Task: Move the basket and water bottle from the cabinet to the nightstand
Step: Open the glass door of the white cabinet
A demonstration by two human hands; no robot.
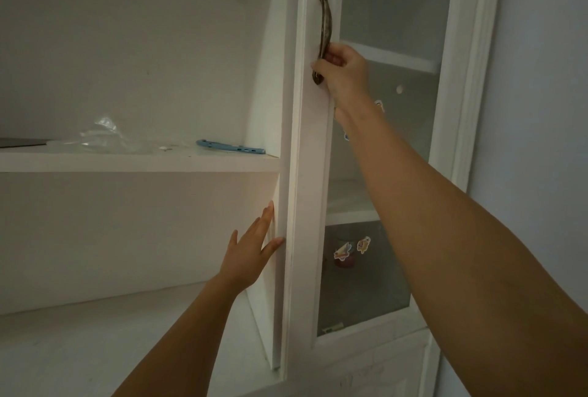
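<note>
Seemingly, the person is swinging the glass door (310, 205) of the cabinet (127, 237). The right grip (342, 73) is clenching the bronze handle (326, 18), while the left grip (251, 256) is lying flat and released against the door's edge. A smooth pull, with those fingers clear of the gap, is looking wisest. The basket and water bottle are not showing.

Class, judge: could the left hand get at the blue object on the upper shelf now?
Probably yes: the left hand is open and empty, the blue object lies uncovered near the front of the shelf, and the door stands to its right.
</note>
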